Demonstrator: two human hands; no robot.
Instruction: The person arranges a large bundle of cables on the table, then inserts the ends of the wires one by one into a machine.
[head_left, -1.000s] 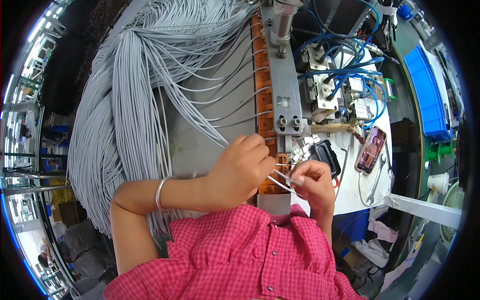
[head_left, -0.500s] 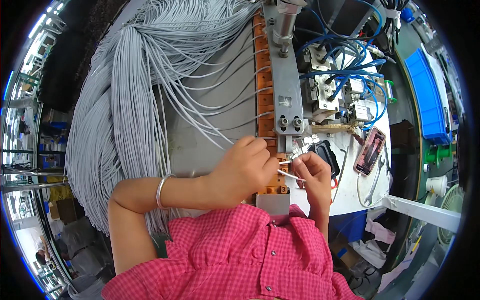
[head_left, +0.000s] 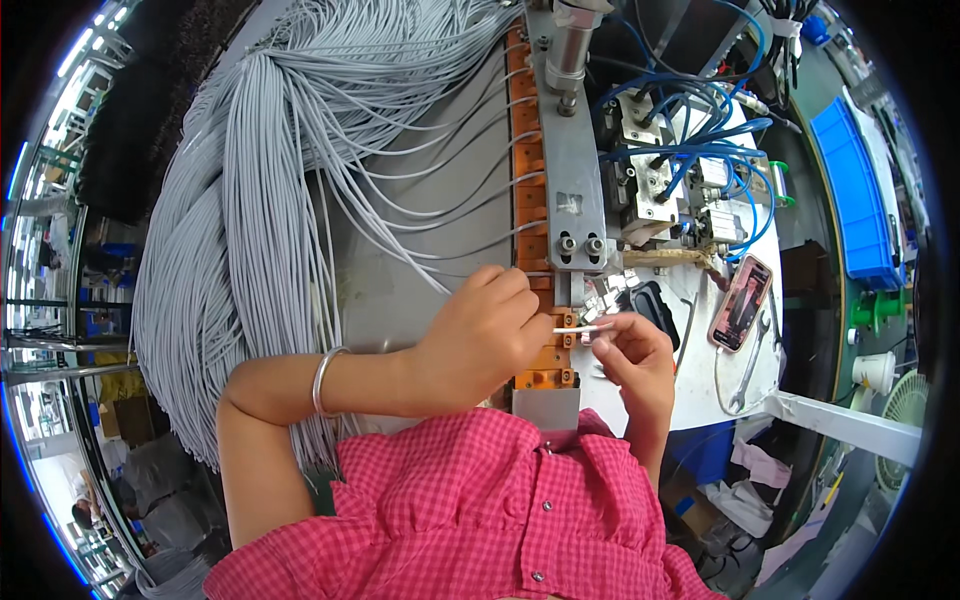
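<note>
My left hand (head_left: 490, 328) is closed in a fist around a thin grey-white cable (head_left: 572, 331), with the back of the hand turned up. The cable sticks out to the right as a short, nearly straight length. Its end meets the thumb and fingers of my right hand (head_left: 640, 362), which pinch it. What sits at the cable's tip is too small to make out. Beneath the hands runs a row of orange fixture blocks (head_left: 541, 380), with several cables leading into it farther back. A large bundle of grey cables (head_left: 265, 210) lies to the left.
A grey metal press bar (head_left: 575, 170) with a cylinder stands beyond the hands. Pneumatic valves with blue hoses (head_left: 690, 150) are at the right. Small white connectors (head_left: 605, 292), a black case (head_left: 655, 305), a phone (head_left: 742, 303) and a wrench (head_left: 752, 365) lie on the bench.
Two loose cable ends showed between my hands; now one straight length spans them. My right hand has shifted slightly right and down, while my left hand stays nearly in place.
</note>
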